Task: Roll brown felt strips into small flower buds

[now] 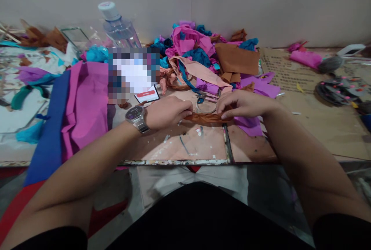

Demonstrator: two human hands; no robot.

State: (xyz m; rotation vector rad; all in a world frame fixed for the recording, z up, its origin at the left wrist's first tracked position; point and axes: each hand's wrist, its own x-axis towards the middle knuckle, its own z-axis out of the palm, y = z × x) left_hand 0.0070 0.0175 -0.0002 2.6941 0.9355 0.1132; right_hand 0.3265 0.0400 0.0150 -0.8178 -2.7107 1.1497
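- Clearly, both hands work on one brown strip (206,118); it is over the table (162,142), near the front edge, though I cannot tell if its underside touches the surface; I take the strip as the centre of a clock, with twelve toward the wall and six toward the person's body.
- The left hand (171,111), just past nine o'clock, has curled fingers and pinches the strip near its left end; the right hand (246,104), between two and three, pinches it near the other end with bent fingers.
- By its creases, I judge the strip very light and soft, like crepe paper; it should not be slippery, but a hard pull could tear it; a gentle pinch near each end seems the best hold.
- Its long axis runs nearly from nine to three o'clock, across the person's front; it is gathered lengthwise into a narrow band; whether one end is the tip, I cannot say.
- Just past three lies a purple piece (249,125); at twelve, a heap of coloured scraps (199,41); around ten, a phone (147,94).
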